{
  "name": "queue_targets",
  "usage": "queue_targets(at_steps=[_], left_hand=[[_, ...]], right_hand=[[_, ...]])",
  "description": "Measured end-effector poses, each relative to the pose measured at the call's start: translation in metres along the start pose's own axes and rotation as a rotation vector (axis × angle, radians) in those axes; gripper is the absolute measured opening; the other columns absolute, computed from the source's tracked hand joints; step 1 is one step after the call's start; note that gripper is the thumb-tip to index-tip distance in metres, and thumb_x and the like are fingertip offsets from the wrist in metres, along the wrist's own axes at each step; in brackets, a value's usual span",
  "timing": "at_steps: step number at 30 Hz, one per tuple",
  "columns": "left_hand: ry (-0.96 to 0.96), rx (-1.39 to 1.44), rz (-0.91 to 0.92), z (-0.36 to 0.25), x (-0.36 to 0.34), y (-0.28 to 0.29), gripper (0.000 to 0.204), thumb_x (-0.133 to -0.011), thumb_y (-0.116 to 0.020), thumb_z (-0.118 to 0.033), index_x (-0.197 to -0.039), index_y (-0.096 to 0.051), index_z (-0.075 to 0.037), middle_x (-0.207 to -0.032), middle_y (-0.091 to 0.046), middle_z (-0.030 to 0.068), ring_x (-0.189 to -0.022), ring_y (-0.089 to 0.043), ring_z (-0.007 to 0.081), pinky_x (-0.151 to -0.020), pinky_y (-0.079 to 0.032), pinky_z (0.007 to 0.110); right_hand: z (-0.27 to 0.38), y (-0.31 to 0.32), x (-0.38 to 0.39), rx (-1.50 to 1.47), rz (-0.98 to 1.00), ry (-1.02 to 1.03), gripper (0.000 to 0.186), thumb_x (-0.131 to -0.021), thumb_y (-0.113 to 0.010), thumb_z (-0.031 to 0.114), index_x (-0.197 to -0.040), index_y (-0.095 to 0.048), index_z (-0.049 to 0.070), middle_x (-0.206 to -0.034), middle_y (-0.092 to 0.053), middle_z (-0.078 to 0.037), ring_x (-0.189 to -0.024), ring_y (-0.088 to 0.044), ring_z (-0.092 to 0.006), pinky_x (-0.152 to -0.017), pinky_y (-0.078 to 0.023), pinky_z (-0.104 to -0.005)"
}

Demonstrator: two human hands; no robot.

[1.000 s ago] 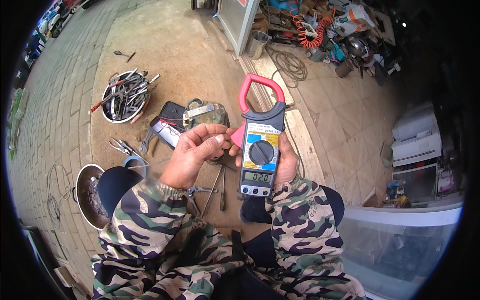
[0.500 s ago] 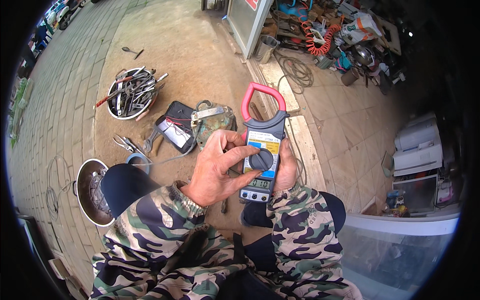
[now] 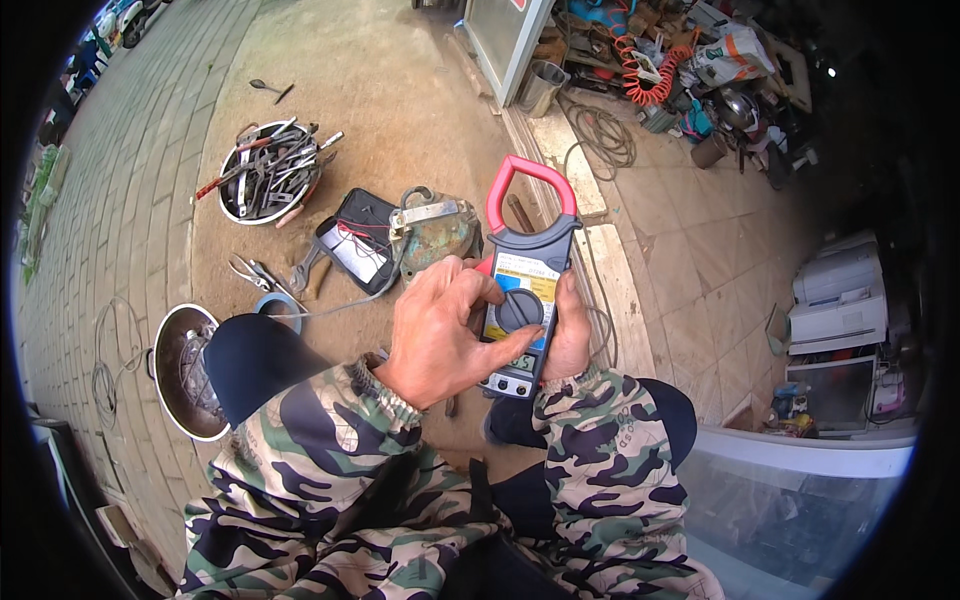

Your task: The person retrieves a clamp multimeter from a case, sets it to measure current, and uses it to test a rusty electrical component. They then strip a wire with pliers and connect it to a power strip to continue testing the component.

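Observation:
My right hand (image 3: 571,335) holds a clamp meter (image 3: 540,262) upright from its right side, with the red jaw (image 3: 497,205) closed and pointing away from me. The thumb and forefinger of my left hand (image 3: 435,335) pinch the round grey dial (image 3: 519,312) on its face. My left thumb partly covers the small display below the dial. Just beyond my left hand, a weathered, greenish metal housing (image 3: 440,240) with a pale strap sits on the ground. Left of that lies an unzipped black case (image 3: 372,208) with white paper and red test leads.
A white-rimmed basin (image 3: 226,203) heaped with hand tools stands ahead left. Pliers (image 3: 262,275), a wrench (image 3: 305,270) and a blue ring (image 3: 290,318) lie nearer. A metal pan (image 3: 172,405) rests by my left knee. A glass-topped case (image 3: 790,500) is at right.
My left fingers have shifted around the dial, which appears turned, and the thumb now covers part of the display. The display reading has changed. The view has shifted slightly.

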State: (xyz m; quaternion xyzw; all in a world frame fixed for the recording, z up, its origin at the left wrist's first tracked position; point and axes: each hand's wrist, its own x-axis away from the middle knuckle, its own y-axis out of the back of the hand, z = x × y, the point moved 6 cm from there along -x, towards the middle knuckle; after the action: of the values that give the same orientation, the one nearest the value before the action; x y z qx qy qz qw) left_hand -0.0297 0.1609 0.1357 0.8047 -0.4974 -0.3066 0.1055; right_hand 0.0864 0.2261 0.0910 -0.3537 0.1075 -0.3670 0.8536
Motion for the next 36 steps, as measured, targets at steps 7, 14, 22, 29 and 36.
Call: queue_targets(at_steps=[7,14,22,29,36], left_hand=[[0.004,-0.115,-0.052,-0.005,0.003,0.006,0.039,-0.063,-0.093,-0.024,-0.084,-0.066,-0.005,-0.074,-0.058,0.0067,-0.071,-0.06,0.0257,-0.068,-0.05,0.038],[0.008,0.102,0.044,0.006,-0.002,-0.001,0.034,-0.072,-0.089,-0.027,-0.083,-0.065,-0.006,-0.072,-0.055,0.0094,-0.067,-0.058,0.0303,-0.065,-0.046,0.042],[0.369,0.603,-0.002,0.039,-0.013,0.018,0.021,-0.104,-0.065,-0.015,-0.094,-0.067,0.003,-0.073,-0.067,0.0011,-0.067,-0.058,0.0042,-0.06,-0.046,0.023],[0.372,0.75,0.051,0.031,-0.012,0.014,0.02,-0.107,-0.061,-0.013,-0.098,-0.064,0.004,-0.074,-0.067,0.0033,-0.067,-0.061,0.0072,-0.059,-0.047,0.024],[0.37,0.702,0.081,0.028,-0.012,0.015,0.021,-0.108,-0.059,-0.014,-0.1,-0.063,0.005,-0.075,-0.067,0.0039,-0.067,-0.061,0.0079,-0.061,-0.049,0.024]], right_hand=[[-0.006,-0.007,-0.007,-0.039,0.053,-0.012,0.073,-0.104,-0.047,0.062,-0.144,-0.05,0.0,-0.133,-0.062,-0.014,-0.121,-0.062,-0.0261,-0.108,-0.048,-0.0422],[-0.004,0.004,-0.003,-0.02,0.009,-0.038,0.076,-0.104,-0.045,0.065,-0.144,-0.05,0.001,-0.133,-0.063,-0.015,-0.119,-0.064,-0.0252,-0.105,-0.052,-0.0404],[0.001,0.005,-0.003,-0.016,-0.036,-0.089,0.089,-0.101,-0.033,0.076,-0.14,-0.054,-0.001,-0.106,-0.073,-0.021,-0.087,-0.074,-0.0243,-0.072,-0.062,-0.0332],[-0.001,0.004,-0.002,-0.004,-0.072,-0.105,0.089,-0.101,-0.033,0.077,-0.137,-0.056,-0.001,-0.104,-0.073,-0.022,-0.084,-0.074,-0.0237,-0.068,-0.062,-0.0315],[-0.001,0.004,-0.002,-0.018,-0.066,-0.103,0.09,-0.1,-0.034,0.077,-0.138,-0.055,-0.002,-0.104,-0.073,-0.023,-0.084,-0.075,-0.0239,-0.068,-0.063,-0.0317]])
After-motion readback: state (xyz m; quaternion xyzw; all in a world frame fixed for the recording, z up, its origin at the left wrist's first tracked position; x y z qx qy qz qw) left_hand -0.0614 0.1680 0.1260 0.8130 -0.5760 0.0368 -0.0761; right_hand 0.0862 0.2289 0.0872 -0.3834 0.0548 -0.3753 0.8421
